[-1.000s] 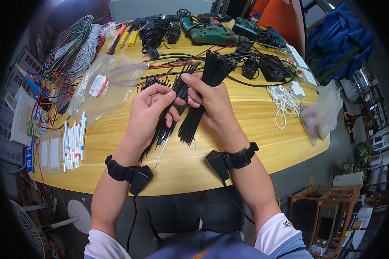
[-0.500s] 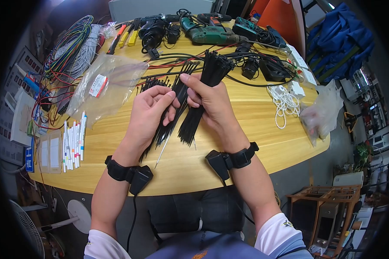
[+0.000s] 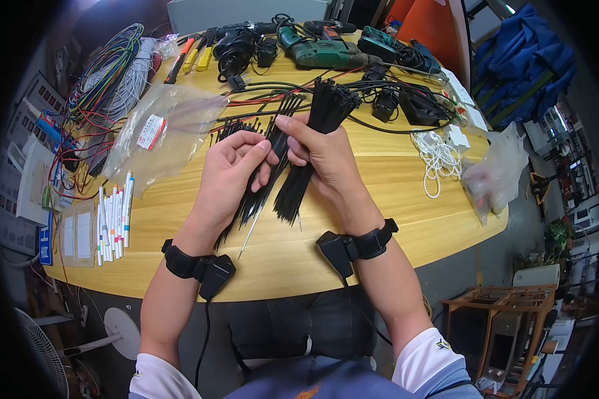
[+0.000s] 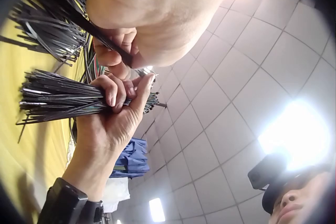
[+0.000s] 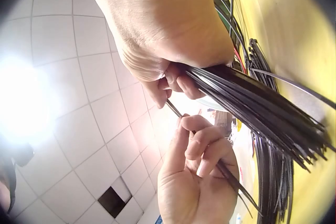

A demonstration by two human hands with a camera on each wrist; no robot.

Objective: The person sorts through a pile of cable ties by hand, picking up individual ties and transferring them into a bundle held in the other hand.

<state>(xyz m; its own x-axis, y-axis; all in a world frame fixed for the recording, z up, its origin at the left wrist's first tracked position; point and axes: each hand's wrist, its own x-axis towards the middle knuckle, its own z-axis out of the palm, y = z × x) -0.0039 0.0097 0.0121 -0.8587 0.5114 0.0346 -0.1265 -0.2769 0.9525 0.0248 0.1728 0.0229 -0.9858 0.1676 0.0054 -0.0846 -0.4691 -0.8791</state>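
My right hand (image 3: 329, 156) grips a thick bundle of black cable ties (image 3: 333, 106), heads up and away from me, tails slanting down toward the table. Left of it, my left hand (image 3: 236, 166) holds a thin bunch of black cable ties (image 5: 227, 174) between curled fingers and thumb. In the right wrist view, the right thumb and a finger meet at the upper end of this thin bunch, so both hands touch it. A pile of loose cable ties (image 4: 47, 29) lies on the table (image 3: 353, 246) beneath the left hand, which partly covers it in the head view.
A clear plastic bag (image 3: 180, 133) and several markers (image 3: 116, 219) lie to the left, near coiled wires (image 3: 106, 80). Across the back are a green power drill (image 3: 329, 54) and black cables. White beaded cord (image 3: 436, 159) and a bagged item (image 3: 496, 173) sit at the right.
My right thumb has shifted slightly left and down toward the left hand. Both hands keep hold of their cable ties, and the table's contents look the same.
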